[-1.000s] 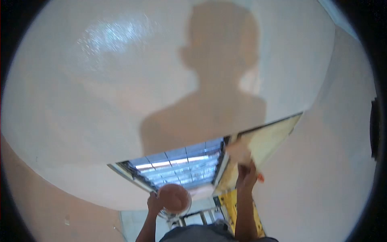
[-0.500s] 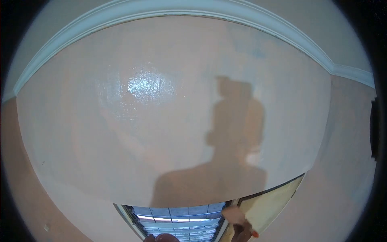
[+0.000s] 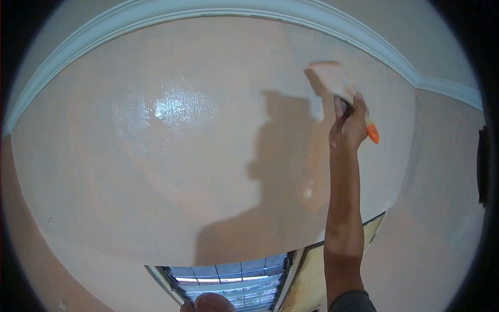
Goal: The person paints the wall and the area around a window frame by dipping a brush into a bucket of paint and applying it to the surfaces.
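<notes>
My right hand (image 3: pixel 349 122) is raised against the upper right of the pinkish wall (image 3: pixel 208 156), its fingers wrapped round a wide brush (image 3: pixel 335 79). The brush's pale, paint-covered head points up and left at the wall, and its orange handle end sticks out below the hand. A wet, shiny patch shows on the wall at the upper left. At the bottom edge, part of my left hand (image 3: pixel 188 306) shows beside a rounded brown thing (image 3: pixel 213 302); its fingers are too cut off to make out.
White moulding (image 3: pixel 228 11) runs along the top of the wall. Below are a window with bars (image 3: pixel 234 281) and a yellowish panel (image 3: pixel 306 275). A dark object (image 3: pixel 483 166) is at the far right. A head-and-shoulders shadow falls on the wall.
My right hand has risen with the brush from the bottom, near the yellowish panel, to the upper right of the wall. The view has shifted slightly.
</notes>
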{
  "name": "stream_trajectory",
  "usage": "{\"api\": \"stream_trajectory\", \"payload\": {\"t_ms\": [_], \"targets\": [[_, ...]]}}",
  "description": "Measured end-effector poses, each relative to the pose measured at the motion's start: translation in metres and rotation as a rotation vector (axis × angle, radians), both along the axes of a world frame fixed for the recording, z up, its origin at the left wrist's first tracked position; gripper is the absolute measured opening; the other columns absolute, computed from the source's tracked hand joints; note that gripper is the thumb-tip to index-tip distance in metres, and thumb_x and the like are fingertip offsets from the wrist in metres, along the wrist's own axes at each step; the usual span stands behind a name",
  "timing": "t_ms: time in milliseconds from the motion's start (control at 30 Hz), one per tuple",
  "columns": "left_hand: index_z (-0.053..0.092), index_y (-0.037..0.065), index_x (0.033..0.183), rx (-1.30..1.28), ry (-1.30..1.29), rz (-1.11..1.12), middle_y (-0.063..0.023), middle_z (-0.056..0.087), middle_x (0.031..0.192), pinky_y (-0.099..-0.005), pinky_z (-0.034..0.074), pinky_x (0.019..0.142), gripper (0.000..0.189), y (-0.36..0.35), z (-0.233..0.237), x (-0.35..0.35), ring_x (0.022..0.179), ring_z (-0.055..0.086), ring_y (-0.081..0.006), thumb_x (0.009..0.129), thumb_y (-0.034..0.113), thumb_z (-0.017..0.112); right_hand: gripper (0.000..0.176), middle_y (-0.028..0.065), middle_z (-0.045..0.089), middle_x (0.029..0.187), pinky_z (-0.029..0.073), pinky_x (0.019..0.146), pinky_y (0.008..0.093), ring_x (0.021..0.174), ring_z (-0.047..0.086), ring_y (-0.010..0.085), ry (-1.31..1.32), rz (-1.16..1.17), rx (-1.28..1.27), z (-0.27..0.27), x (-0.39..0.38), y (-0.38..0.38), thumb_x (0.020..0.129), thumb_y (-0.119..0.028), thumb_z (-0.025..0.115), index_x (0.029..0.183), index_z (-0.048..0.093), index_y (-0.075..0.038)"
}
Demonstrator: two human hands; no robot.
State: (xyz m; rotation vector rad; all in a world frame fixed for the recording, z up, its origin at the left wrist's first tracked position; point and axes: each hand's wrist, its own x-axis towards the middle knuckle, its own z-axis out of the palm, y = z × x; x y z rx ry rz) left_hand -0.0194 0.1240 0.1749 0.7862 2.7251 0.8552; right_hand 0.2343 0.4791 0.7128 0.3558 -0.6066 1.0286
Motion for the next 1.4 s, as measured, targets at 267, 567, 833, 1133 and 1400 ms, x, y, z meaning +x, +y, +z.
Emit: {"api": "stream_trajectory", "payload": {"t_ms": [267, 567, 833, 1133, 1400], "targets": [[0.057, 0.003, 0.087, 0.207, -0.002, 0.035, -0.0208, 0.063, 0.08, -0.0494, 0.047, 0.067, 0.044, -0.003, -0.022, 0.001, 0.078, 0.062, -0.0407, 0.068, 0.038, 0.074, 0.023, 0.0096, 0.057, 0.107, 0.053, 0.083, 0.0371, 0.098, 0.058, 0.0178, -0.602, -0.034, -0.105, -0.155, -0.014, -0.079, 0.09, -0.012, 0.056, 0.11, 0.054, -0.001], [0.049, 0.001, 0.08, 0.286, -0.095, -0.03, -0.0209, 0.058, 0.071, -0.0455, 0.043, 0.06, 0.029, 0.028, 0.075, 0.022, 0.068, 0.058, -0.04, 0.075, 0.026, 0.064, 0.014, 0.0052, 0.064, 0.088, 0.049, 0.072, 0.0249, 0.08, 0.059, 0.0099, -1.579, 0.267, -0.215, -0.379, -0.022, -0.149, 0.085, -0.005, 0.064, 0.097, 0.062, 0.001], [0.049, 0.0, 0.08, 0.275, -0.091, -0.11, -0.0144, 0.054, 0.063, -0.0373, 0.043, 0.055, 0.023, 0.054, 0.09, 0.035, 0.056, 0.052, -0.0246, 0.074, 0.016, 0.065, 0.017, 0.0065, 0.065, 0.072, 0.049, 0.061, 0.0261, 0.067, 0.06, 0.0082, -1.723, 0.134, -0.127, -0.424, -0.047, -0.178, 0.078, -0.011, 0.068, 0.09, 0.066, 0.001], [0.047, 0.001, 0.087, 0.256, -0.125, -0.213, -0.0201, 0.058, 0.069, -0.047, 0.044, 0.063, 0.024, 0.068, 0.084, 0.056, 0.067, 0.059, -0.0416, 0.069, 0.012, 0.059, 0.031, 0.0172, 0.067, 0.073, 0.052, 0.063, 0.0382, 0.066, 0.065, 0.0321, -2.028, -0.013, -0.134, -0.499, -0.075, -0.169, 0.078, -0.03, 0.068, 0.09, 0.068, -0.002], [0.049, 0.0, 0.085, 0.26, -0.113, -0.246, -0.0186, 0.058, 0.069, -0.0423, 0.045, 0.06, 0.024, 0.07, 0.081, 0.062, 0.065, 0.06, -0.0375, 0.071, 0.013, 0.063, 0.032, 0.0182, 0.068, 0.082, 0.051, 0.074, 0.04, 0.078, 0.065, 0.0337, -2.169, -0.064, -0.05, -0.507, -0.07, -0.173, 0.083, -0.032, 0.065, 0.088, 0.069, 0.0]]}}
